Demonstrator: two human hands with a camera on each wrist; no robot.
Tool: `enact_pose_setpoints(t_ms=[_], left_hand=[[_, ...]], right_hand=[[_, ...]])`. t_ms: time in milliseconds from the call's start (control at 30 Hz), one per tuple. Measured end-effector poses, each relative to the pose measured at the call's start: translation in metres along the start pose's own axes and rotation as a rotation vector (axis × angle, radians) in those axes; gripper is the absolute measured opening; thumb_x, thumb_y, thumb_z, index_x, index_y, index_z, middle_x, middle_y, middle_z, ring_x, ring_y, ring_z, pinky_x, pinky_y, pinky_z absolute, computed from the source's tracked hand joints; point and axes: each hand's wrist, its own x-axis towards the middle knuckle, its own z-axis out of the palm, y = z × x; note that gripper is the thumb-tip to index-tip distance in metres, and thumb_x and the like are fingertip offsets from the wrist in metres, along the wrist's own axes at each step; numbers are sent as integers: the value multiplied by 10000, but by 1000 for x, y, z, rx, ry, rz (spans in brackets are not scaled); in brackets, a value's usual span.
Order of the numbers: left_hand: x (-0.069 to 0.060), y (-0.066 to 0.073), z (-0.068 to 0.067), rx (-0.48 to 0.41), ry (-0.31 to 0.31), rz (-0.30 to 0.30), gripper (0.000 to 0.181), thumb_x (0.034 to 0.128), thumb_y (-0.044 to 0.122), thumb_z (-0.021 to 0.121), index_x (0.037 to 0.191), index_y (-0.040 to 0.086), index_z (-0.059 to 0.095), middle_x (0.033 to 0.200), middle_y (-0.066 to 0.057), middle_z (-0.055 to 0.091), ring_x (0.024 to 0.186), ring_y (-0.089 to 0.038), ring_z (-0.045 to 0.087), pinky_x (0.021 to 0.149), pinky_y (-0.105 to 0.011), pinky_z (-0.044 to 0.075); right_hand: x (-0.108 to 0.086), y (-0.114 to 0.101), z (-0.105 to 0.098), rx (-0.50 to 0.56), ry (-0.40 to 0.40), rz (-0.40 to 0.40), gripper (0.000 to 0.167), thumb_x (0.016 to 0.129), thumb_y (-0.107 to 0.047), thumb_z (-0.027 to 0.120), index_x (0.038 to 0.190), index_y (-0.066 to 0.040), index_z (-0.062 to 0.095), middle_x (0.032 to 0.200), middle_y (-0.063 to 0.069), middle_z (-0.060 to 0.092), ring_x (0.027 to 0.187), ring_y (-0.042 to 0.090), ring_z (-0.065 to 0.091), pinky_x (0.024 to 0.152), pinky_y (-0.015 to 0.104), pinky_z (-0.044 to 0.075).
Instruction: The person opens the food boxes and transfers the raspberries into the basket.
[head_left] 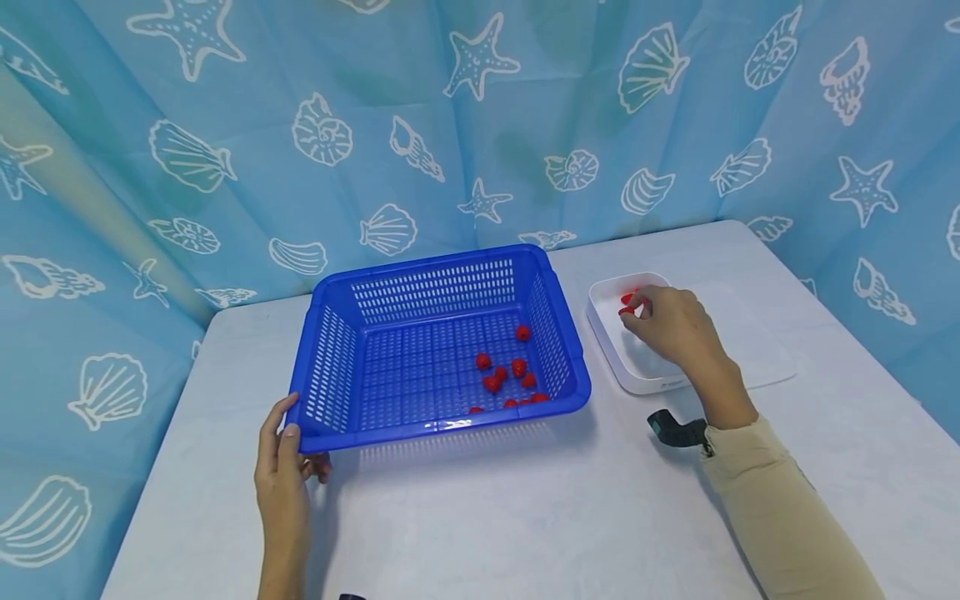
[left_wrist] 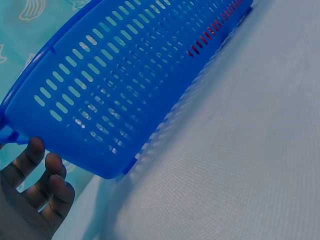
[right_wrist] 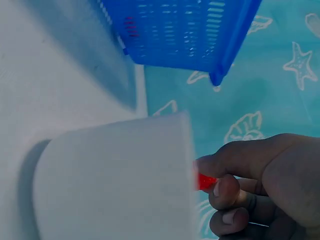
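Note:
A blue plastic basket point(head_left: 450, 429) with slotted walls stands mid-table. Several small red berry-like pieces point(head_left: 519, 367) lie toward its front right corner. My left hand point(head_left: 281, 475) grips the basket's front left corner, thumb on the rim; in the left wrist view, curled fingertips point(left_wrist: 60, 187) show below the rim. Over the white rectangular container point(head_left: 637, 383) to the right, my right hand point(head_left: 675, 325) pinches a small red piece point(right_wrist: 206, 181) between thumb and fingers. Another red piece point(head_left: 628, 297) shows just behind it. The hand hides part of the container's inside.
A flat, whitish translucent lid-like sheet point(head_left: 757, 350) lies right of the container, partly under the right forearm. A black wrist device point(head_left: 675, 429) sits at the right sleeve. Behind the white table point(head_left: 465, 525) hangs a blue curtain point(head_left: 420, 92) with shell prints.

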Motion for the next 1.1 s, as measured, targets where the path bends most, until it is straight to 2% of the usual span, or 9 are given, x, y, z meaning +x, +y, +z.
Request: enact_pose_setpoints(t_ms=[167,200,300,500,633,867,1100], left_hand=[[1,-3,0,9,2,5,438,1084,438,316,1514,394,387,1182,-83,565,729,-166,564,594,-213,475],[2,-7,1,10,5,10,441,1079,460,316,1511,405,387,1175,-80,567,724,-161,565,590,-213,474],[2,-9,1,5,5,9,446,1079,461,314,1515,395,385,1154,-92,572,721,-162,564,591,-211,473],[-1,-4,0,1,-4,19,439,1087,424,312,1520,391,378,1140,-99,575,717,-161,566,598,-214,475],[-1,-3,-2,-3,-11,23,440,1090,409,309,1525,383,373,1148,-107,574,710,-162,570,592,-218,476],[-2,-1,-2,4,-1,24,435,1085,436,318,1513,397,384,1136,-80,575,716,-163,573,594,-215,477],[-1,0,-1,35,6,34,443,1086,431,315,1519,371,388,1124,-92,588,707,-156,572,595,-214,482]], right_hand=[[-4,-10,-6,20,15,-28,352,932,-178,678,1213,27,627,802,131,562,730,279,517,579,358,432],[-5,-11,-7,29,15,-35,344,933,-179,682,1208,19,629,801,130,561,727,276,514,570,354,434],[-7,-17,-9,54,15,-61,303,934,-180,692,1177,-7,639,777,114,551,700,261,499,538,338,424],[-15,-28,-20,84,38,-129,258,947,-181,677,1143,-13,657,717,74,506,660,238,474,521,336,376],[-21,-34,-24,106,53,-162,259,949,-182,676,1150,-20,666,724,66,520,672,236,484,531,331,386],[-28,-47,-23,125,95,-238,193,926,-160,713,1093,-65,698,709,52,540,655,230,484,534,328,401],[-33,-56,-15,151,77,-294,150,922,-149,722,1059,-87,717,687,24,549,644,214,491,552,332,418]])
